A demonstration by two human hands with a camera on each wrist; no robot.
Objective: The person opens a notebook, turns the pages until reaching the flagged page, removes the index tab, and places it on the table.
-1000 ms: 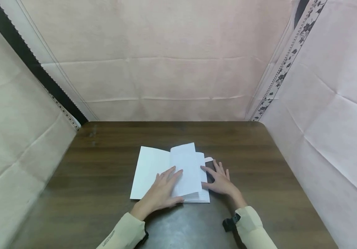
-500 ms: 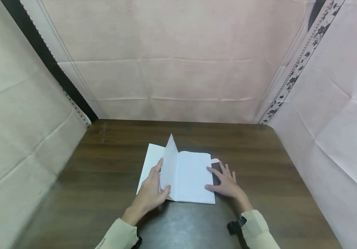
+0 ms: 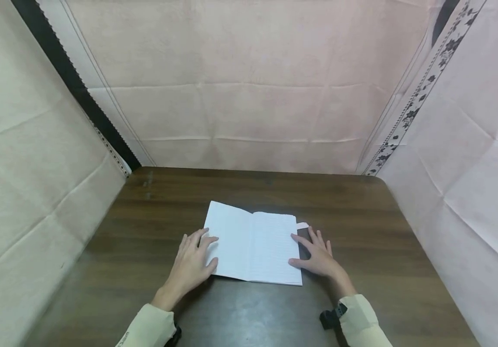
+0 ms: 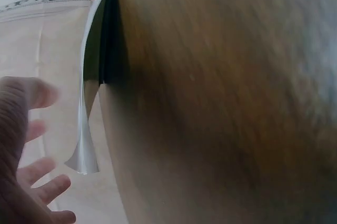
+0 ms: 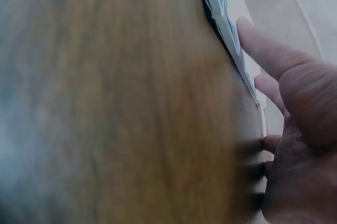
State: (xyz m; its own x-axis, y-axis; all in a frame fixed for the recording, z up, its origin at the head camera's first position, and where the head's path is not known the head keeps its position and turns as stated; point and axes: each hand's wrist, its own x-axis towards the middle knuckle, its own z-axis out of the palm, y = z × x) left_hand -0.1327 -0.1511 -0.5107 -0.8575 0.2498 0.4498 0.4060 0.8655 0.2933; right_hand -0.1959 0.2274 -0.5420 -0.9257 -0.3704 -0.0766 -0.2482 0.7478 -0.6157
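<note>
An open notebook with white, faintly lined pages lies on the table. In the left wrist view its left page stands off the tabletop, with a dark cover below. My left hand is at the page's left edge, fingers spread; the left wrist view shows them apart from the paper. On the other side, my right hand rests with thumb and forefinger on the right page's edge. Its other fingers reach onto a dark strip beside the page. A white tab pokes out there.
The brown wooden table carries the notebook. Pale cloth walls stand behind it, on the left and on the right. A dark band runs down the left corner.
The loose page has been turned from right to left and now lies over the left side. My left hand moved left with it and off the page's middle. My right hand stays at the right edge.
</note>
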